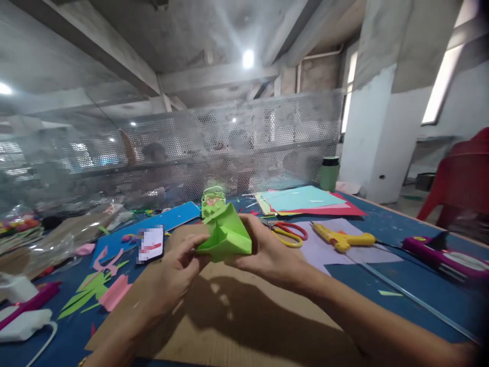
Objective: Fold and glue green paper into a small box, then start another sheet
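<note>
A folded green paper shape (227, 233) is held up between both my hands, above a brown cardboard sheet (229, 316) on the blue table. My left hand (173, 272) pinches its lower left corner with thumb and fingertips. My right hand (267, 252) grips its right side, fingers wrapped behind it. Behind the paper stands a small green paper craft piece (212, 200).
Red-and-yellow scissors (288, 232), a yellow glue gun (344, 238) on lilac paper, a stack of coloured paper sheets (305, 200), a green cup (329, 173), a phone (151, 244), pink and green paper scraps (103, 285) at left, a purple tool (443, 255) at right. A perforated screen (191, 148) backs the table.
</note>
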Available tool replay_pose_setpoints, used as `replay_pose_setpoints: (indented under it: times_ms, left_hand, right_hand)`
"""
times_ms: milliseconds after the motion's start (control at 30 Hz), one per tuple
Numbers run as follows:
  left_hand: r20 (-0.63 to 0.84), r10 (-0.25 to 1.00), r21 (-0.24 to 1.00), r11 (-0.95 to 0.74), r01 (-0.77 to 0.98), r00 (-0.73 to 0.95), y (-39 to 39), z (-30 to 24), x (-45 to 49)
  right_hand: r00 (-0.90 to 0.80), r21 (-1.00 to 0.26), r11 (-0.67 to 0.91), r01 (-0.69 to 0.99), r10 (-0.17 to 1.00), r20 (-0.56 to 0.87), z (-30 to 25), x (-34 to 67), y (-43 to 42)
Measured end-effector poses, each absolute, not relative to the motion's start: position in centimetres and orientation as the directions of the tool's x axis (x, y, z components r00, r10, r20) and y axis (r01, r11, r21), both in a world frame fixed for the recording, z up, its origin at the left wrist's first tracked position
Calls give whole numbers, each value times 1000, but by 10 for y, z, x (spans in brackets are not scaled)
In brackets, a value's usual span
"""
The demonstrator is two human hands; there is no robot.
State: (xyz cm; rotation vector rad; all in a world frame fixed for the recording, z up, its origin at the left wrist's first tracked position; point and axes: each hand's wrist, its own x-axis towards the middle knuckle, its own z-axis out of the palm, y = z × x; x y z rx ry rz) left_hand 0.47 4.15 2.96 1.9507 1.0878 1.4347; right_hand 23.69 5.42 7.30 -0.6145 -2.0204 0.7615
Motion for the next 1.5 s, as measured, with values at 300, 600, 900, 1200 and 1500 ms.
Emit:
replay_pose_setpoints:
  times_ms: [300,600,900,1200,1500]
  left_hand:
    - [820,541,222,-601,768,186,43,60,28]
    - [781,610,356,-612,706,136,11,53,65]
    - [672,732,569,-607,555,113,8,52,60]
    - [628,776,670,-582,461,67,10,50,61]
    - [501,859,725,-484,490,108,11,57,60]
  right_hand:
    - [-335,-401,852,337,506,795,40,239,81]
    - [-374,-392,870,300,485,790,35,231,57]
    - [-367,-428,845,322,528,766,29,232,57]
    - [-445,-512,812,282,583,680,27,236,54]
    - [-396,-544,809,221,584,708,25,234,60]
